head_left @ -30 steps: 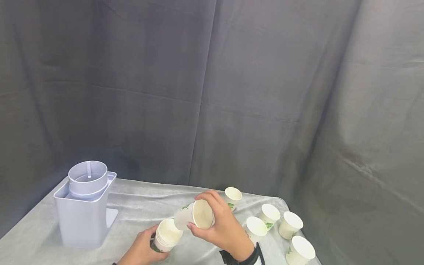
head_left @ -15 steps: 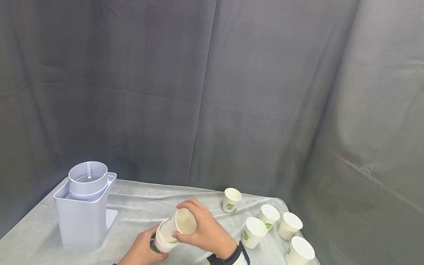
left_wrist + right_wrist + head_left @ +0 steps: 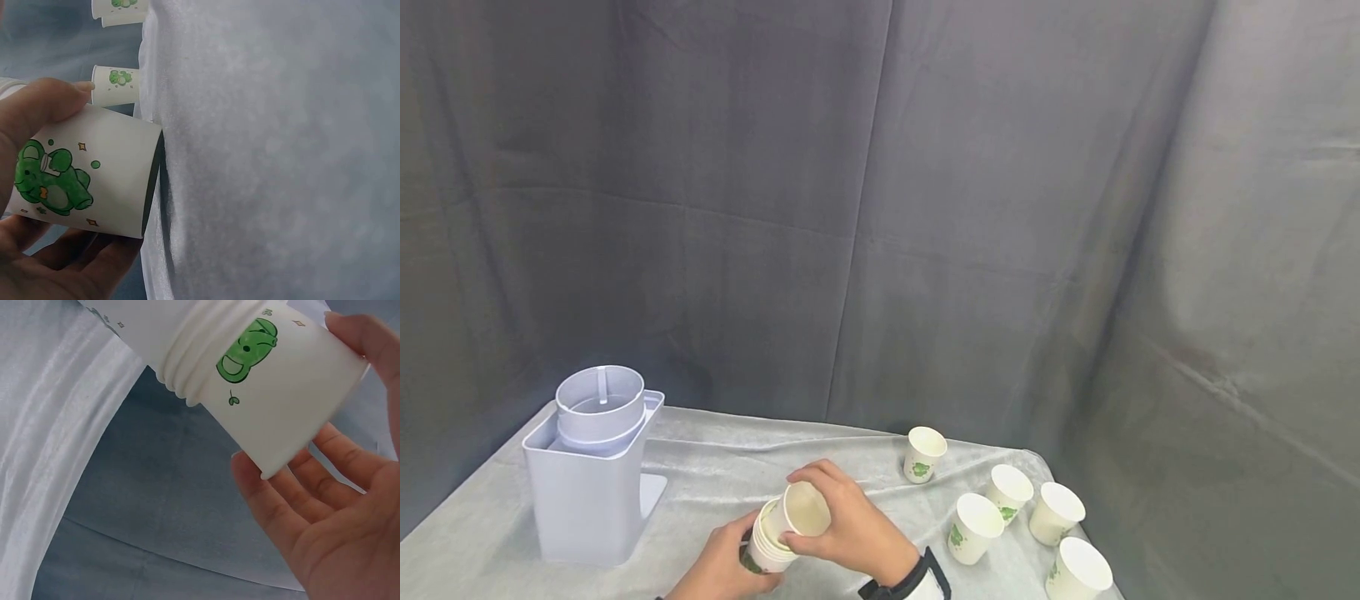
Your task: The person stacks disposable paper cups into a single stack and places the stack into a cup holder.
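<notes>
My left hand [image 3: 724,560] grips a stack of nested white paper cups [image 3: 767,552], tilted with its mouths toward the right. A green cartoon animal is printed on the outer cup [image 3: 94,175] in the left wrist view. My right hand [image 3: 848,523] holds one more paper cup [image 3: 807,509] near its rim, thumb on one side and fingers on the other. That cup's base sits part way inside the stack's mouth; in the right wrist view several stacked rims [image 3: 181,369] ring the cup [image 3: 281,394] my right hand holds.
On the right of the table stand several single paper cups, among them a cup at the back [image 3: 924,455] and a cup near the front edge [image 3: 1079,570]. A pale grey square bin [image 3: 580,508] with a round container [image 3: 599,408] in it stands at the left.
My right hand has moved left and a little down, bringing its cup from beside the stack into the stack's mouth. The left hand and its stack have stayed almost still.
</notes>
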`<action>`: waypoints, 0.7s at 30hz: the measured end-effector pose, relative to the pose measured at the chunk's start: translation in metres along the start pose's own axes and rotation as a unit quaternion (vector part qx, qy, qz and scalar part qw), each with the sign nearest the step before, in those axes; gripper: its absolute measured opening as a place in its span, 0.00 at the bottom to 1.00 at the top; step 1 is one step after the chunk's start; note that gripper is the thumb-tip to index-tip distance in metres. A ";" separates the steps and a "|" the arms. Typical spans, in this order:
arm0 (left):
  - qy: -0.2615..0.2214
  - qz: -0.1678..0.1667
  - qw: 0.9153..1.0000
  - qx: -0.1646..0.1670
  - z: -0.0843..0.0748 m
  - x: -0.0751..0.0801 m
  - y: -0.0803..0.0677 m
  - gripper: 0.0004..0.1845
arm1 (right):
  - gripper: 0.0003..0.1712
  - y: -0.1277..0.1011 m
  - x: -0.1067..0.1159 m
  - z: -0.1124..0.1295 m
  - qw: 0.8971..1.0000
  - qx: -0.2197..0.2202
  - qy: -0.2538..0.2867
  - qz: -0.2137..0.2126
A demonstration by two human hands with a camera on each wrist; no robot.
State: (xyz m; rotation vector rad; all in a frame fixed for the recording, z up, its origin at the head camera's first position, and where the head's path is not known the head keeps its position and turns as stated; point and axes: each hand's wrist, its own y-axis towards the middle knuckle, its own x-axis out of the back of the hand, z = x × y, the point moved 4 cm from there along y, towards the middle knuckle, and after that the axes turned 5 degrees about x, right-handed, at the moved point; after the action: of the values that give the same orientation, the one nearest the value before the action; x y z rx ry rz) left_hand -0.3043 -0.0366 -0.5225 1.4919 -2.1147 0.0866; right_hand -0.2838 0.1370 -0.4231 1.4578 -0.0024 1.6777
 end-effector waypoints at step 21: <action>-0.009 -0.025 0.998 -0.048 -0.001 0.000 0.000 0.33 | 0.32 0.002 -0.019 -0.004 0.999 0.019 -0.014 0.034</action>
State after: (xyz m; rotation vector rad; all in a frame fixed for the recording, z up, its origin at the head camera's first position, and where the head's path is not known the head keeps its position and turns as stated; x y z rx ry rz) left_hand -0.3039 -0.0366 -0.5218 1.4920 -2.0653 -0.0469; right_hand -0.2902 0.1266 -0.4381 1.5247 -0.0353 1.7210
